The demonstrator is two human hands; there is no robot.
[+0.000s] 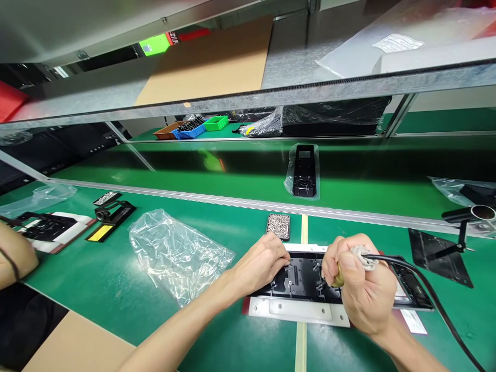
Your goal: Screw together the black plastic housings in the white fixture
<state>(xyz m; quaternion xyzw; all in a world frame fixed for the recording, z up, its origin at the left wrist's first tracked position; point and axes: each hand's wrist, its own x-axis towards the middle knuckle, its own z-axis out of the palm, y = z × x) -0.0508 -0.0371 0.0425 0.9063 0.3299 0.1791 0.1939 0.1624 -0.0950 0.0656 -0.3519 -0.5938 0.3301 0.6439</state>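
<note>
A long black plastic panel (300,274) with posts and clips lies face down in a white fixture (294,310) in front of me. My left hand (265,261) rests at the panel's left part, fingertips pinched together over it; whatever they hold is hidden. Wrapped in a fist, my right hand (366,287) grips a corded hand tool (363,257) with a pale wrapped top and a yellowish body. Its tip is hidden behind the fingers, over the panel. The black cord (422,284) trails off to the lower right. Just behind the fixture sits a small tray (278,226) of tiny metallic pieces.
A crumpled clear plastic bag (174,253) lies left of the fixture. Another person's arm (13,253) is at the far left, near a second fixture (73,227). A bagged black panel (305,170) lies behind. A metal stand (461,227) is at right; a shelf (248,98) spans overhead.
</note>
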